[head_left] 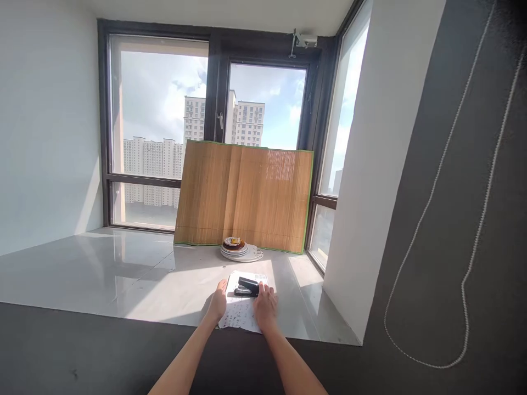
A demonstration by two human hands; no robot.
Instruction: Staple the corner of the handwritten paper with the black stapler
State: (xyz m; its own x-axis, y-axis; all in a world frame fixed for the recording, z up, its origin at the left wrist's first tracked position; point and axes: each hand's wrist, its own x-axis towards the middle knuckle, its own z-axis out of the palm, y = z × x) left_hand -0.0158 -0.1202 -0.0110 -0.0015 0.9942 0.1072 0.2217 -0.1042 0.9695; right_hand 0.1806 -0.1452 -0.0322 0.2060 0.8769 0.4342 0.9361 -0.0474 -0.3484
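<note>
1. Grasping the near end of things: the fingers of the right hand (pixel 265 306) curl over the right end of a black stapler (pixel 249 283), whose two arms stand parted towards the left.
2. The left hand (pixel 219 300) rests along the left edge of the written paper (pixel 239 314), fingers together; whether it pinches the edge or only lies against it, I cannot tell.
3. The stapler sits over the upper part of the paper, which lies at the front edge of the windowsill (pixel 189 285). Whether there is one sheet or several does not show.
4. The step in hand seems to be placing or steadying the stapler by the paper. A next move would call for the left hand to keep the paper steady, while the right keeps control of the stapler.
5. Farther back, stacked plates (pixel 234 251) stand in front of a bamboo mat (pixel 247 192) propped before the window (pixel 156 104), apart from both hands.
</note>
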